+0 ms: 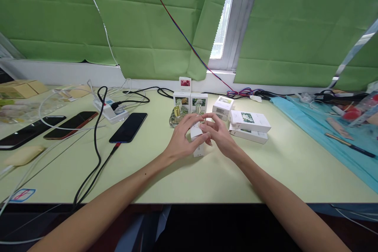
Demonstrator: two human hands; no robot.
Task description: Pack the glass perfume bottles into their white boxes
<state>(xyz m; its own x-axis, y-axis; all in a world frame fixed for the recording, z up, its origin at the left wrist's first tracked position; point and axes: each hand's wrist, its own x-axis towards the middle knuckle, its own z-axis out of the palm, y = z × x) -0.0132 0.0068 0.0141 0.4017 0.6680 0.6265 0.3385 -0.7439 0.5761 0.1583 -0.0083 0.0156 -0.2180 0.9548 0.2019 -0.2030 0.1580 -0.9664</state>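
A small white carton (199, 151) stands upright on the table in front of me. My left hand (184, 138) is closed round its left side and top, the thumb lying across its front. My right hand (220, 134) is closed on its upper right part, fingertips meeting the left hand's at the top. The fingers hide most of the carton's top. Just behind my hands stand glass perfume bottles with gold caps (176, 111), partly covered by my left hand. White cartons with flower pictures (199, 98) stand behind the bottles.
Several white flower cartons (250, 120) lie stacked on the right. A phone (128, 127) on a black cable, a white power strip (111, 112) and two more dark phones (71, 125) lie left. Blue plastic sheeting (313, 134) with a pen (350, 145) covers the far right.
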